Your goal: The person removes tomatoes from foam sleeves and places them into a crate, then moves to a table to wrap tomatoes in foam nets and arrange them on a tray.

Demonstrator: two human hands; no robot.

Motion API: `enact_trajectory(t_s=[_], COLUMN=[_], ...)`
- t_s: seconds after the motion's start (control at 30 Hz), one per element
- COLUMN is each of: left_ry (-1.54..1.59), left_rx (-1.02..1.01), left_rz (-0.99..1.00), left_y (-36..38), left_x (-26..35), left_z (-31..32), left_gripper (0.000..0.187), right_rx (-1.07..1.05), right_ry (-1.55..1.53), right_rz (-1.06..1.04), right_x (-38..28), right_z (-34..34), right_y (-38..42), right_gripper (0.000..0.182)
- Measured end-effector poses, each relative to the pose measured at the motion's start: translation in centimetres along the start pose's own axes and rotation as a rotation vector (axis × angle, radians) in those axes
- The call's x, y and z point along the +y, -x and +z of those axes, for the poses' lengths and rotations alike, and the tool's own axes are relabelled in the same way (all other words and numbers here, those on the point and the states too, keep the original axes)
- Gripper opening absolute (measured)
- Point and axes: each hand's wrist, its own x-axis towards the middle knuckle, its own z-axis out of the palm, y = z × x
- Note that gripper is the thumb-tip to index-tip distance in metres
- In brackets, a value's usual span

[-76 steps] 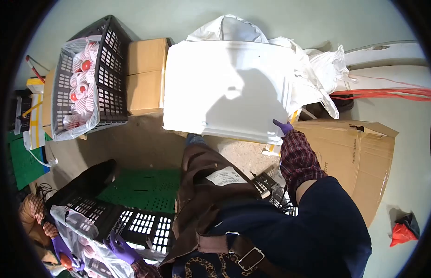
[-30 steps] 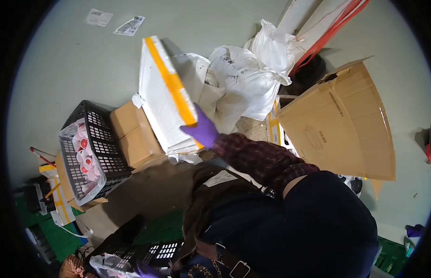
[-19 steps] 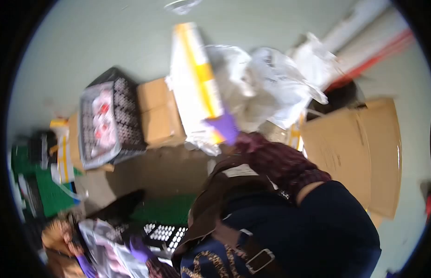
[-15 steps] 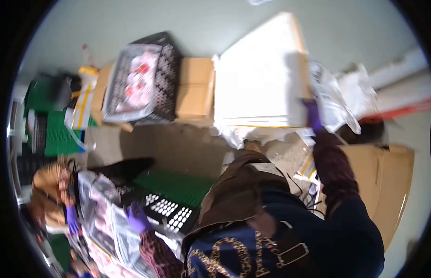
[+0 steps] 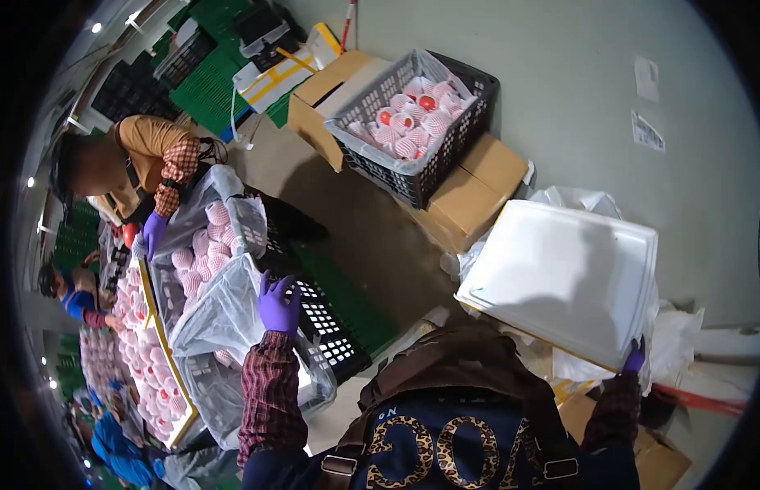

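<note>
Your right hand, gloved in purple, is clamped on the near right corner of a white foam lid, holding it flat and low at the right of the scene, above crumpled white bags and just beside a cardboard box on the floor. Your left hand, also gloved, is spread with fingers apart and rests against the clear plastic liner of a black crate at near left; it grips nothing that you can make out. The liner bulges up around your palm. Further left, a second lined crate holds fruit in pink foam nets, and a co-worker's gloved hand touches its far edge. Beyond, at far centre, a grey basket tilted on cartons holds more netted fruit. Trays of the same fruit run along the left edge, where other people are at work.
</note>
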Motion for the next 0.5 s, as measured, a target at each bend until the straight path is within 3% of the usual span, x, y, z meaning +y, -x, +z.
enact_trajectory(t_s=[0.07, 0.23, 0.43, 0.5], left_ry=[0.001, 0.025, 0.059, 0.085], left_rx=[0.025, 0.011, 0.037, 0.049], left_rz=[0.005, -0.008, 0.012, 0.0], left_y=[0.2, 0.1, 0.3, 0.3], left_x=[0.1, -0.5, -0.2, -0.3], left_z=[0.0, 0.1, -0.5, -0.4], left_gripper=[0.02, 0.024, 0.025, 0.025], right_rx=[0.044, -0.045, -0.252, -0.137], right_ry=[-0.063, 0.389, 0.217, 0.181], right_rz=[-0.027, 0.088, 0.236, 0.303], right_x=[-0.2, 1.8, 1.8, -1.4], right_z=[2.4, 2.1, 3.6, 5.8], right_y=[-0.4, -2.3, -4.2, -3.9], right_gripper=[0.048, 0.046, 0.045, 0.047])
